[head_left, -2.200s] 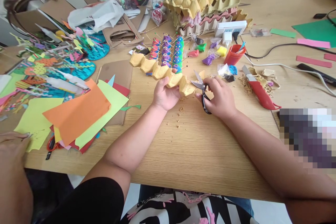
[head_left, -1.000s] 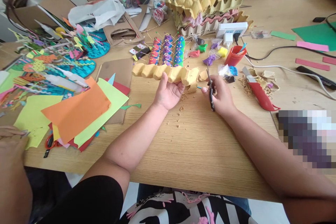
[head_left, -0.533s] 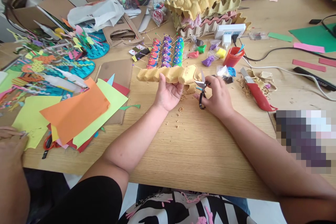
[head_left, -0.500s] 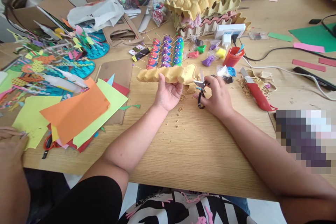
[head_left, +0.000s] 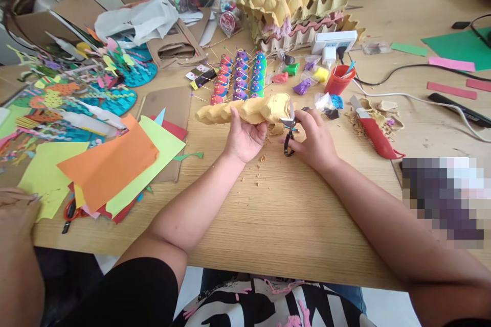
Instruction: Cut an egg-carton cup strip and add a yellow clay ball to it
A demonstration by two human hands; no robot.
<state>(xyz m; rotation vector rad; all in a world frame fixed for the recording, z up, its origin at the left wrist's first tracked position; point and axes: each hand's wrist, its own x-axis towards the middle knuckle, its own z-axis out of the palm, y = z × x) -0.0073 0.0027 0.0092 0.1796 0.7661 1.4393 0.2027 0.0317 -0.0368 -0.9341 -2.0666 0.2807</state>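
Observation:
My left hand (head_left: pixel 245 139) holds a yellow strip of egg carton (head_left: pixel 230 111) from below, its thumb against the near side. The strip is a row of several cups lying sideways above the table. In my right hand (head_left: pixel 316 138) is a pair of black-handled scissors (head_left: pixel 289 135), with fingers through the loops. Their blades are parted at the strip's right end cup. Behind the strip stand three painted carton strips with sticks in them: a red and blue one (head_left: pixel 221 82), a purple one (head_left: pixel 241 76) and a green and blue one (head_left: pixel 258 76).
Stacked egg trays (head_left: pixel 295 0) stand at the back. A red cup (head_left: pixel 340 79) and a red-handled knife (head_left: pixel 378 135) lie to the right. Coloured sheets (head_left: pixel 111 163) cover the left, beside another person's hand (head_left: pixel 19 204). Carton scraps (head_left: pixel 258 176) dot the table.
The strip's right end has turned, showing more of its rounded side. My right hand and the scissors have moved slightly left, closer against that end.

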